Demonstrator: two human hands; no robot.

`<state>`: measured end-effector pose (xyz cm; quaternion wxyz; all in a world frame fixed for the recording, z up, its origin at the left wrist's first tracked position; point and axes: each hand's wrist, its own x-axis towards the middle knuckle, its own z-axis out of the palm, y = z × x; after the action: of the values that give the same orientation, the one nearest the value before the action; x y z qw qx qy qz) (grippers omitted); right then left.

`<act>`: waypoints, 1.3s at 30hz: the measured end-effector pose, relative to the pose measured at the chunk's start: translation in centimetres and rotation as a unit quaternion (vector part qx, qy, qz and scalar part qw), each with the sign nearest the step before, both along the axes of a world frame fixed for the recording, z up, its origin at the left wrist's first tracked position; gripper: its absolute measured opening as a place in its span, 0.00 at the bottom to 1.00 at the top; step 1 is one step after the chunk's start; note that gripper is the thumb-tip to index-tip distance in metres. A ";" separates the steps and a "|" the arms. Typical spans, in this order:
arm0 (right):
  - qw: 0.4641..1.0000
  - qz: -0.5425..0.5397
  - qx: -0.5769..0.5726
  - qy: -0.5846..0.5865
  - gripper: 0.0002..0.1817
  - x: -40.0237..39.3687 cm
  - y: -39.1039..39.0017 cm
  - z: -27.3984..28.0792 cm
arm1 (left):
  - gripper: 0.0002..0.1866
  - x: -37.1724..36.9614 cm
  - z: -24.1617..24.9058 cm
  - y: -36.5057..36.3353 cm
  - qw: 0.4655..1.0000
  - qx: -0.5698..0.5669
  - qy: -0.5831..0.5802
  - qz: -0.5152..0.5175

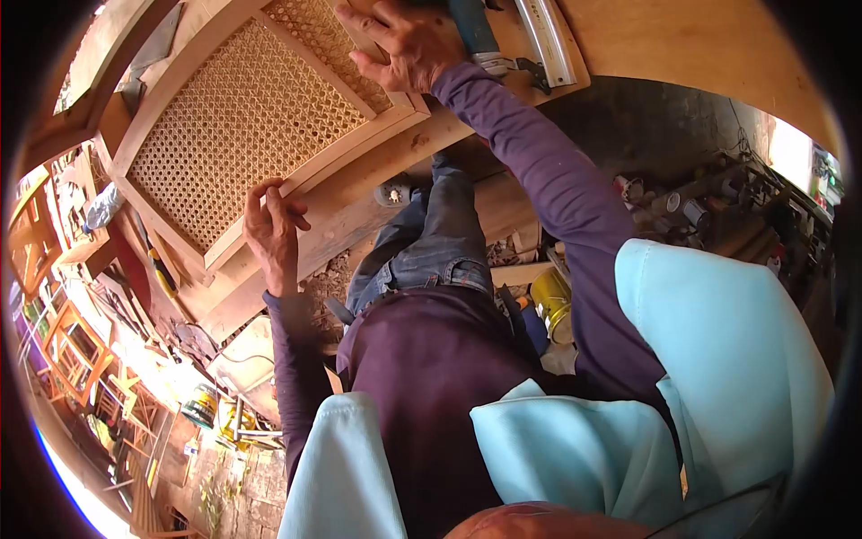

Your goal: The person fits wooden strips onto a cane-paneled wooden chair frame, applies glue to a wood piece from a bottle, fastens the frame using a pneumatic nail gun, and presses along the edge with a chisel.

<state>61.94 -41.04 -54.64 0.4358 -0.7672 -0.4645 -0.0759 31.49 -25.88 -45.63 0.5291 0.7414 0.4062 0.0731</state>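
A wooden frame with woven cane panels [242,117] lies on the wooden bench at the upper left, with a slat dividing the cane. My left hand [272,234] is at the frame's near edge, its fingers bent and closed against the wood. My right hand [404,49] is over the frame's right end, fingers spread and apart, with nothing seen in them. Just right of it are a blue-green tool body [473,31], partly cut off by the view's edge, and a metal bar [545,40].
A wooden board [691,40] fills the upper right. Below are a yellow can [550,301] and a dark heap of cans and scraps [709,207]. Wooden chair frames [76,350] and tins [202,404] stand on the littered floor at the left.
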 end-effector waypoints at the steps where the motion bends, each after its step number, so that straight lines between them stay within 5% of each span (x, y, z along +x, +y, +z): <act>1: 1.000 0.002 -0.016 0.010 0.38 0.1 0.1 -0.1 | 0.15 0.0 -0.1 0.0 1.000 -0.005 -0.011 0.000; 3: 1.000 -0.001 -0.010 0.005 0.38 0.0 0.5 -0.6 | 0.14 0.3 0.4 -0.8 1.000 0.010 -0.007 0.006; 4: 1.000 -0.002 -0.007 -0.004 0.38 0.1 0.3 -0.4 | 0.12 0.9 2.3 -3.1 0.984 0.147 0.037 -0.096; 10: 0.999 -0.022 -0.027 -0.016 0.40 0.1 0.5 -1.1 | 0.18 3.7 2.9 -11.1 0.922 0.202 -0.012 -0.330; 26: 0.980 -0.060 -0.183 -0.047 0.40 0.0 -0.1 3.8 | 0.16 7.4 1.4 -11.2 0.931 0.238 -0.022 -0.278; 30: 0.987 -0.026 -0.153 -0.029 0.39 1.2 -0.1 3.6 | 0.11 10.1 3.4 -9.1 0.951 0.251 -0.033 -0.177; 32: 0.999 -0.019 0.012 0.040 0.33 2.3 0.1 1.6 | 0.08 12.3 4.7 -7.9 0.941 0.289 -0.028 -0.176; 39: 0.984 0.009 -0.010 0.179 0.26 2.6 -1.2 1.7 | 0.16 19.9 3.2 -4.9 0.916 0.347 0.027 -0.202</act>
<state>64.50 -42.24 -52.96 0.5050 -0.7683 -0.3869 0.0711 51.39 -30.79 -42.41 0.2313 0.9463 0.2112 0.0806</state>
